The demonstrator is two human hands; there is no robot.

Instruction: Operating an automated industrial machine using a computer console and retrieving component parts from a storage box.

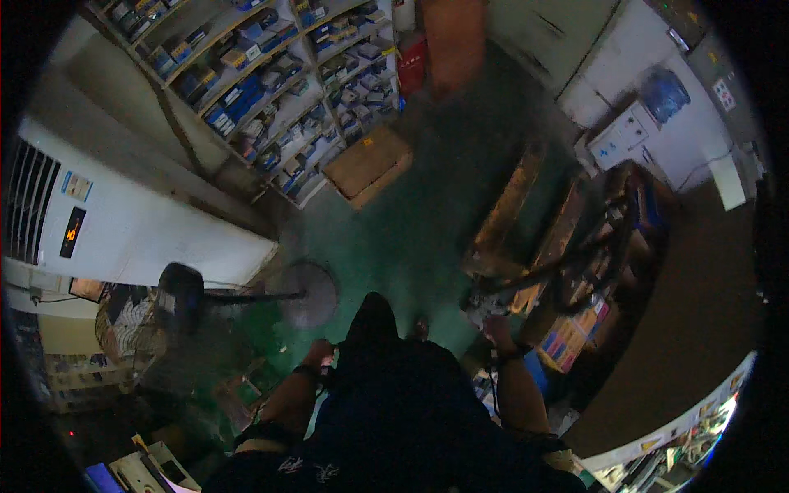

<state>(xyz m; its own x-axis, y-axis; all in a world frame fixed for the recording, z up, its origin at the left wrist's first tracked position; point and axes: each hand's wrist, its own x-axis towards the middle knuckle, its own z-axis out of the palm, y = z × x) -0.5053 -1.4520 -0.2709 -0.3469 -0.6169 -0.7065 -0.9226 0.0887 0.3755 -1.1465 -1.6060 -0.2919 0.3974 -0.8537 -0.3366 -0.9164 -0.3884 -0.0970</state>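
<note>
My left hand (319, 353) hangs by my left side, apart from the floor fan (179, 287) whose round base (306, 294) stands ahead of it. My right hand (497, 330) is out at my right side, overlapping in view the near end of an orange pallet jack (505, 201) with two long forks. Whether that hand touches the jack I cannot tell. Both wrists have dark bands, with a thin cord along the right forearm. Dim light and the small size of the hands hide how the fingers lie. My dark shoe (374, 316) shows on the green floor.
Ahead left, shelves (271, 90) hold many small boxes, with a cardboard box (370, 164) at their foot. A white air conditioner (148, 222) stands left. On the right are printed cartons (571, 337), a brown surface (674, 361) and a water dispenser with a blue jug (664, 97).
</note>
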